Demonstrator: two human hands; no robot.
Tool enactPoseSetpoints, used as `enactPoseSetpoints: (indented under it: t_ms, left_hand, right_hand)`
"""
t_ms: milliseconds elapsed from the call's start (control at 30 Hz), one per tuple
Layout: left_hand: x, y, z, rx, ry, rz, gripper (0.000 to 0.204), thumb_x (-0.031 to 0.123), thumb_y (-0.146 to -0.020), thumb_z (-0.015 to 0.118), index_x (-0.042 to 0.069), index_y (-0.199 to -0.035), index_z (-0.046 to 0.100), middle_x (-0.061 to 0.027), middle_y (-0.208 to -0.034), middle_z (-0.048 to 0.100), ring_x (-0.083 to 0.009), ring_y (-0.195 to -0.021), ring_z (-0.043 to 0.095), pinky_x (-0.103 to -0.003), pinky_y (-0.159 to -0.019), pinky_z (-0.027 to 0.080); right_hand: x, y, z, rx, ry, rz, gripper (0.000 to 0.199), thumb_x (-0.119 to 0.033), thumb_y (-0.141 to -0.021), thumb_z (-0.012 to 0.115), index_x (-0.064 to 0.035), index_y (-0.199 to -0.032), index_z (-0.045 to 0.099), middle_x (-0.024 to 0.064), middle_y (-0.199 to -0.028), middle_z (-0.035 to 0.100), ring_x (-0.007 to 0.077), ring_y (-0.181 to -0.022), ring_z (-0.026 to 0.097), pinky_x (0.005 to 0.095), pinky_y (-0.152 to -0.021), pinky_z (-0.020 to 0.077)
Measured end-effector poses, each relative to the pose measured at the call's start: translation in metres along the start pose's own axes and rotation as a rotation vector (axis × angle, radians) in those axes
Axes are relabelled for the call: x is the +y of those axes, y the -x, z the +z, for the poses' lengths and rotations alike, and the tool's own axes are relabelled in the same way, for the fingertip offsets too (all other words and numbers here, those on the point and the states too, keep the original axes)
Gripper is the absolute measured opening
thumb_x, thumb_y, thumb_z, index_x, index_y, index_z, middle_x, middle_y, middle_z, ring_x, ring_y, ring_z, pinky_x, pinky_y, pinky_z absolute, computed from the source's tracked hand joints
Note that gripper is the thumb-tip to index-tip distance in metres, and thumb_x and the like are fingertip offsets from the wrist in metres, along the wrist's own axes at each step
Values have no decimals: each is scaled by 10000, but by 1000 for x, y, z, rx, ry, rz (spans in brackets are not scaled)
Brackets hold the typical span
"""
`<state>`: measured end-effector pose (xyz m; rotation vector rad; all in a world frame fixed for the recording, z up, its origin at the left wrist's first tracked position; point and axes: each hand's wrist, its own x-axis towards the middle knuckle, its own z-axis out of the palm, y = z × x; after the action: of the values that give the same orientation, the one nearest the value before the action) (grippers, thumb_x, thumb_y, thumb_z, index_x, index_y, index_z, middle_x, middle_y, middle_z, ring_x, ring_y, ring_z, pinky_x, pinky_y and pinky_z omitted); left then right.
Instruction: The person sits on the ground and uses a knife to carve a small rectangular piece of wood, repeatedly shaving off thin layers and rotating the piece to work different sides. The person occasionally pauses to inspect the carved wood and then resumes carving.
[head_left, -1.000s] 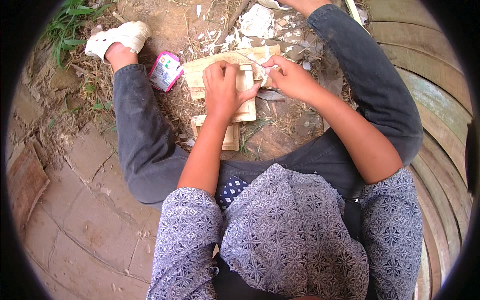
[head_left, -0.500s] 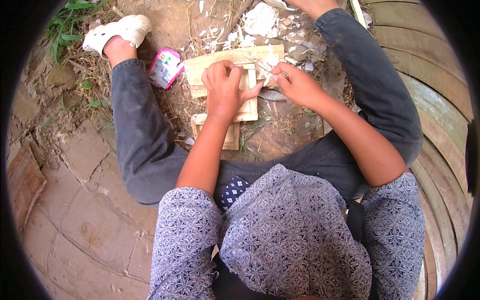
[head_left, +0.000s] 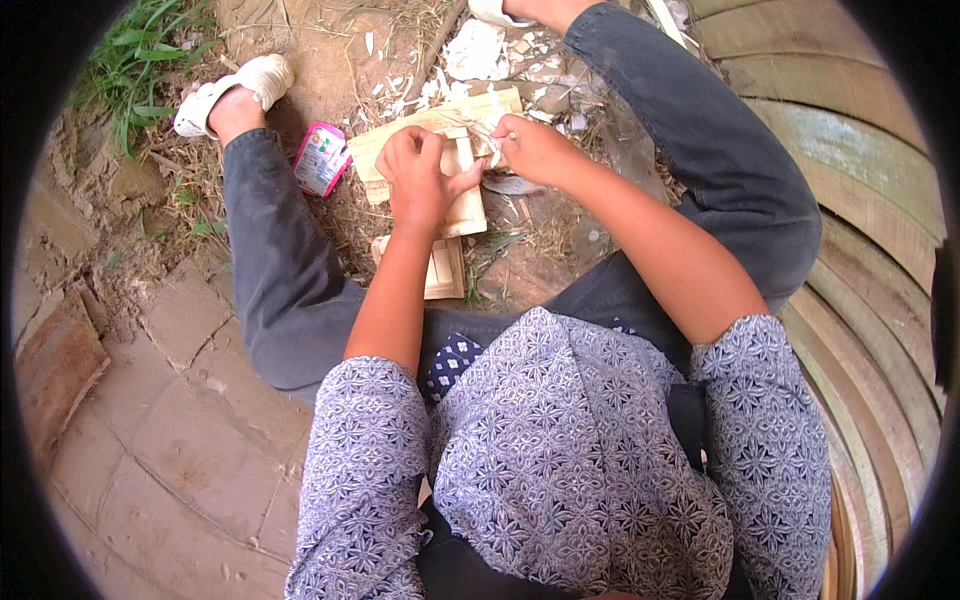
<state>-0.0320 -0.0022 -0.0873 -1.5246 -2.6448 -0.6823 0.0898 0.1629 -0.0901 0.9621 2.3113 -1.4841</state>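
Between my legs is a small pale wooden frame [head_left: 468,212], lying at the edge of a wider wooden plank [head_left: 380,140]. My left hand [head_left: 420,180] grips this frame from above, fingers bent at its far side and thumb stretched to the right. Close to the frame's far right corner, my right hand [head_left: 543,152] is closed round a thin stick-like thing [head_left: 513,137]; its kind is too small to tell. Nearer to me, partly under the gripped frame, lies a second wooden frame [head_left: 445,278]. A grey, leaf-shaped thing [head_left: 512,185] rests just below my right hand.
White shavings and scraps [head_left: 475,52] litter the ground beyond the plank. A pink-edged packet [head_left: 321,158] lies by my left shin. Curved wooden boards [head_left: 840,130] run along the right; grass [head_left: 140,60] grows at the far left, with cracked paving [head_left: 170,400] nearer.
The whole view has shifted, so everything sits a little further left. My right hand has tilted and its fingers have closed more tightly near the frame's corner. My left hand keeps its hold.
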Motion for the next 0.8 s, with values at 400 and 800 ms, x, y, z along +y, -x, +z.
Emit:
enactPoseSetpoints:
  t_ms: [400,800]
  left_hand:
    - [-3,5,6,10,-8,26,608,442,-614,912,79,-1028,654,-137,-1119,545,-339,-1081,497,-490,-942,366]
    - [-3,3,4,-4,-40,21,644,489,-626,901,59,-1022,632,-151,-1132,535,-354,-1069,496,-477,-951,361]
  right_hand:
    - [-10,0,0,-57,124,27,201,-199,-974,572,-85,-1132,622,195,-997,702,378,-945,678,468,-816,519]
    - [-11,13,-33,-198,-211,189,232,-298,-1016,523,-134,-1145,625,64,-647,610,189,-493,583,371,-465,485]
